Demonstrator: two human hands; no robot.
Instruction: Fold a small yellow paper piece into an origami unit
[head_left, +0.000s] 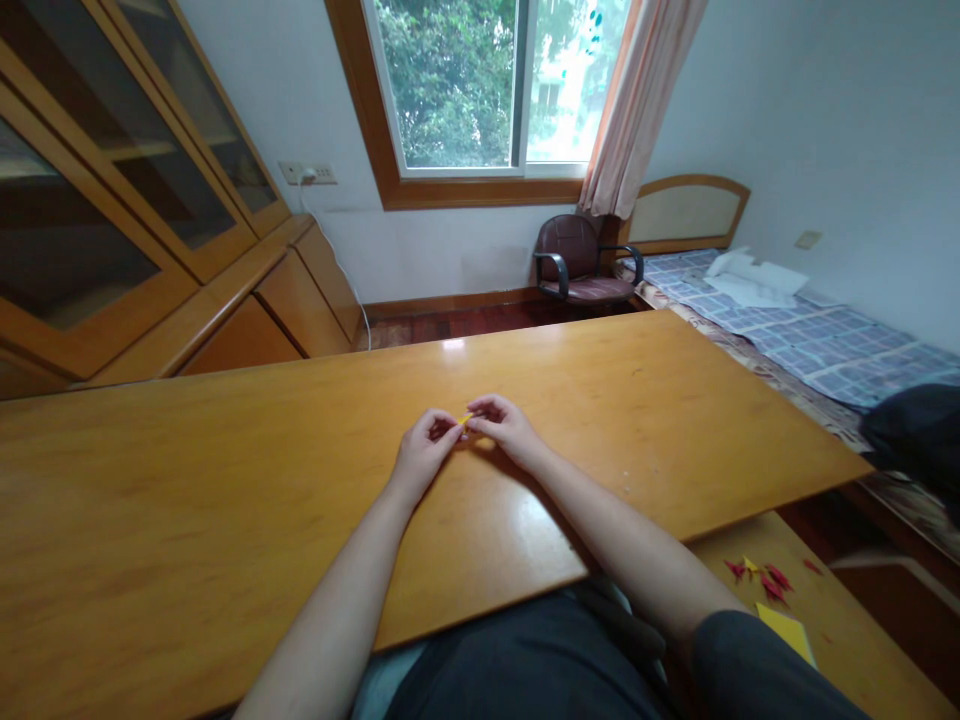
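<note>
A small folded piece of yellow paper (465, 419) is pinched between my two hands, just over the middle of the wooden table (225, 480). My left hand (424, 455) grips its near left side between thumb and fingers. From the right, my right hand (511, 432) pinches the other side, fingers curled around it. Most of the paper is covered by fingertips, so its folded shape cannot be made out. On a lower surface (862, 620) at the right lie several small red folded paper pieces (776, 580), a yellow one (751, 567) and a stack of yellow paper (786, 632).
Beyond the table's far edge stands a brown armchair (574, 260) under the window. A bed (817, 330) with a checked cover runs along the right, with a black bag (915, 440) near it. Wooden cabinets (247, 330) line the left wall.
</note>
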